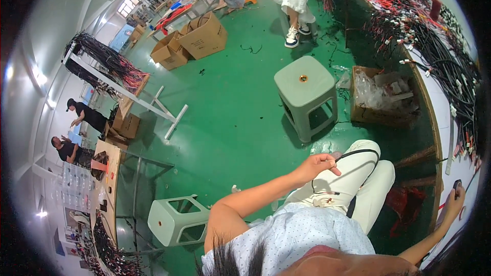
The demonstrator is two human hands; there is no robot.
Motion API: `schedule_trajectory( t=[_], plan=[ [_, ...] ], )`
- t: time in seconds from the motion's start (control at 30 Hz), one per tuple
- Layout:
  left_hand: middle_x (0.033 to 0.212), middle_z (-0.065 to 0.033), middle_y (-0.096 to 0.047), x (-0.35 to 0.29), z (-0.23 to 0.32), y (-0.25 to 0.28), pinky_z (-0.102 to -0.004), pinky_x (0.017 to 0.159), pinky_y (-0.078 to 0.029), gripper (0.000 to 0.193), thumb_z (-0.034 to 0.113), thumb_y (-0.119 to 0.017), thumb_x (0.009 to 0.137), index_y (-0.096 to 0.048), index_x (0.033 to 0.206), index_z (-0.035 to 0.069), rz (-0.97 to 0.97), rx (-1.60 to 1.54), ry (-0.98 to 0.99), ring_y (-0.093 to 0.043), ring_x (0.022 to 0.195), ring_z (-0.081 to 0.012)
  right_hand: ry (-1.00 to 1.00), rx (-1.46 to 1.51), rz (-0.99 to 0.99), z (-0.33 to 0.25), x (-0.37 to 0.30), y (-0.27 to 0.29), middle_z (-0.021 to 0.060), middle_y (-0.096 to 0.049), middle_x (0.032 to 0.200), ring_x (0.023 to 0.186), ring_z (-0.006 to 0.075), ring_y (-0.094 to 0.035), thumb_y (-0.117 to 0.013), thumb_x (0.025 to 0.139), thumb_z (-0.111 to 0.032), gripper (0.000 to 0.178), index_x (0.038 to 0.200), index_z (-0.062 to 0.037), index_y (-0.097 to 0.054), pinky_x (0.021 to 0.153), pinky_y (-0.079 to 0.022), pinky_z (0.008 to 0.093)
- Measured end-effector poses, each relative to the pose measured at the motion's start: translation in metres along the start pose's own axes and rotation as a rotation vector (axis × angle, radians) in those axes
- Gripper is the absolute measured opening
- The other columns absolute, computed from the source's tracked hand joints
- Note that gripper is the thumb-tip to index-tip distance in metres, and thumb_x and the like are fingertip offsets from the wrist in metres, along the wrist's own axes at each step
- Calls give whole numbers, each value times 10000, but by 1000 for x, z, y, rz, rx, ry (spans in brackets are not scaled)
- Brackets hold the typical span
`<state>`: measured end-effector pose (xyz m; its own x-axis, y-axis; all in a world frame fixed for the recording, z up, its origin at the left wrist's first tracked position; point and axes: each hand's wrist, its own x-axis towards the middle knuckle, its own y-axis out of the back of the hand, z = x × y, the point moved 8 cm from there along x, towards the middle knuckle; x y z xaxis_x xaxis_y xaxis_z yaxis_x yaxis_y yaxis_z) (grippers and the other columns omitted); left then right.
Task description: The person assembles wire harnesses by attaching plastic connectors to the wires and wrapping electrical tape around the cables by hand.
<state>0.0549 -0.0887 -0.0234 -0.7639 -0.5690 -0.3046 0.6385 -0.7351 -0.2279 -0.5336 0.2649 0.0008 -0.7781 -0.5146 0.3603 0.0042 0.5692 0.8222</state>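
Note:
Above my lap, my left hand (319,166) is closed in a pinch on a black cable (365,151). The cable arcs over my knee and bends back down between my legs. A thin end with small connectors (327,192) lies across my thigh. At the far right, my right hand (453,200) rests at the white worktable (444,145), its fingers closed around a small dark round object (456,186). That object is partly covered by the fingers, and its kind is unclear.
Bundles of black wires (450,71) with white connectors cover the table on my right. A carton of plastic bags (383,97) and a green stool (306,84) stand ahead. Another stool (176,222) lies tipped at left. Other people sit ahead and stand far left.

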Motion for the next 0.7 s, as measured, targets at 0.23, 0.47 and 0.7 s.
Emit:
schedule_trajectory(
  t=[0.23, 0.47, 0.7],
  plan=[
    [982, -52, -705, -2, 2, 2, -316, 1011, -329, 175, 249, -507, 975, -575, 988, 88, 40, -86, -2, -555, 968, -87, -92, 319, 131, -91, -40, 34, 105, -579, 1210, 1103, 194, -537, -570, 937, -164, 309, 1173, 34, -565, 965, -405, 306],
    [984, -66, -708, 9, 4, -8, -283, 966, -357, 169, 241, -517, 974, -570, 981, 81, 93, -15, -46, -553, 939, -77, -75, 1057, -357, -328, -130, -39, 76, -574, 1145, 1001, 145, -564, -562, 877, -168, 375, 1195, 28, -533, 894, -448, 268],
    [992, -68, -705, 7, 2, -11, -234, 864, -430, 170, 210, -516, 981, -572, 996, 51, 209, 31, -93, -576, 901, -69, -504, 1703, -1164, -454, -243, -127, 130, -629, 1034, 953, 216, -626, -562, 758, -81, 342, 1075, 45, -547, 878, -504, 347]
  ],
)
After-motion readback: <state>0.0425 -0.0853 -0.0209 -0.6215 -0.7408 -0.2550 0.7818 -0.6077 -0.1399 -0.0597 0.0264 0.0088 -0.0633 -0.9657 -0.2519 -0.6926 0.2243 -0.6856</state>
